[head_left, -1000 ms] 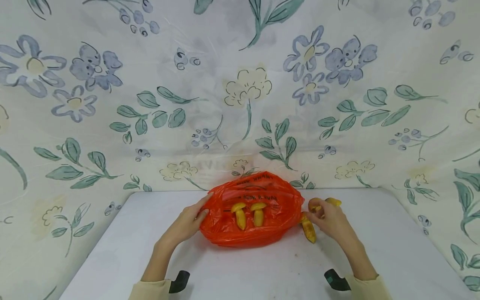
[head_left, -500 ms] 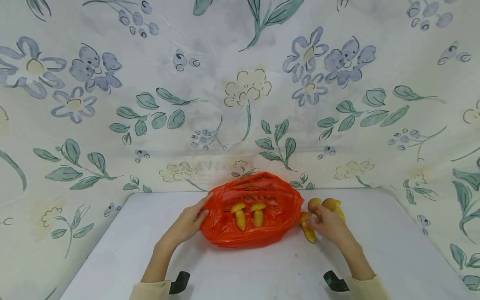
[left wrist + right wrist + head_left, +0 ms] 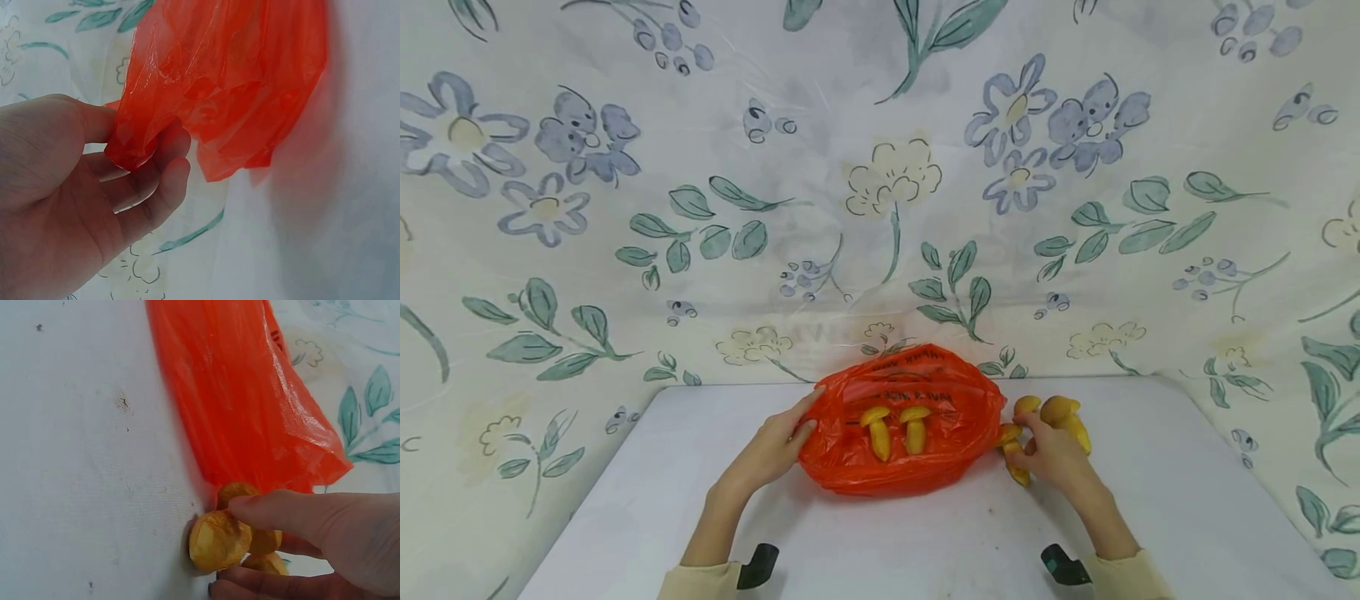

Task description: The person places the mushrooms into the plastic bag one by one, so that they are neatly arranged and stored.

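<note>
A red plastic bag [image 3: 955,450] with dark printing lies in the middle of the table, two yellow mushrooms [image 3: 916,432] showing at its front. At the bag's left edge, my left hand [image 3: 778,442] pinches the film between thumb and fingers; the left wrist view shows the gathered red film [image 3: 134,137] there. My right hand [image 3: 1060,454] is beside the bag's right end, thumb and fingers around a yellow mushroom [image 3: 1017,475]. In the right wrist view the thumb lies against that mushroom [image 3: 215,544], and the fingers are partly hidden behind it.
Just beyond my right hand are more yellow mushrooms, one with its cap [image 3: 1027,405] by my fingertips and another pair [image 3: 1062,410] farther right. The white table [image 3: 880,550] ends at a flower-patterned cloth [image 3: 880,250] behind the bag.
My right hand has come away from the farther mushrooms, slightly toward me and left, onto the mushroom beside the bag. The left hand and bag look unchanged.
</note>
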A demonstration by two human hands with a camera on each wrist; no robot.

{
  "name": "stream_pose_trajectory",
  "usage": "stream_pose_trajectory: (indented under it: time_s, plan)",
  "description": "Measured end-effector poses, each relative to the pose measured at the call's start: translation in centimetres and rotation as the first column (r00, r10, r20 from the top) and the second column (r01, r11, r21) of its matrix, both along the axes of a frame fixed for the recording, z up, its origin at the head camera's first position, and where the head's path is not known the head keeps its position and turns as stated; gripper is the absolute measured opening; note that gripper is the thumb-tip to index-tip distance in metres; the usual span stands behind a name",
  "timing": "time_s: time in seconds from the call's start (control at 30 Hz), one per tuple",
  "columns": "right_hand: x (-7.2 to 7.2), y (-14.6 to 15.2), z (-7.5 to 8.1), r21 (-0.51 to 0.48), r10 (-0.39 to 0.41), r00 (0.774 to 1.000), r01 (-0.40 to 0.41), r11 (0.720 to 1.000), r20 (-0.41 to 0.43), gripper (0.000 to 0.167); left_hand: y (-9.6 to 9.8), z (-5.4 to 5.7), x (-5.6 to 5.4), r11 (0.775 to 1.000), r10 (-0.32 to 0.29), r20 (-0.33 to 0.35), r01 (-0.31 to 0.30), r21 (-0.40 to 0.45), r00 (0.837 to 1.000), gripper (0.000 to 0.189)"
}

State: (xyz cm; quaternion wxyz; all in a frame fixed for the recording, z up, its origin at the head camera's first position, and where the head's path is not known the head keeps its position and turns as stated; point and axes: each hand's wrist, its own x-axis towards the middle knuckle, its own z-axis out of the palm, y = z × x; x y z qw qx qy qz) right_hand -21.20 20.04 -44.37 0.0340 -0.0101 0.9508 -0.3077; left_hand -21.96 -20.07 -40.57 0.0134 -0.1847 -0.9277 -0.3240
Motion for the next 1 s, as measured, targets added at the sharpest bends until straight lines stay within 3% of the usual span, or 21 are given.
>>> stream_pose_trajectory:
  time_s: [0.5,1.0]
  plan:
    - [-0.54,0.39,0.23,-0.014,0.006,1.000,-0.006,1.000,0.019,0.056,0.04,-0.11,-0.32,1.000,-0.016,-0.048,0.016,0.007,0.999,0.057]
    - [-0.46,0.51,0.31,-0.035,0.013,0.999,-0.011,0.999,0.034,0.056,0.02,-0.19,-0.33,1.000,-0.010,-0.032,0.010,-0.003,0.999,0.057]
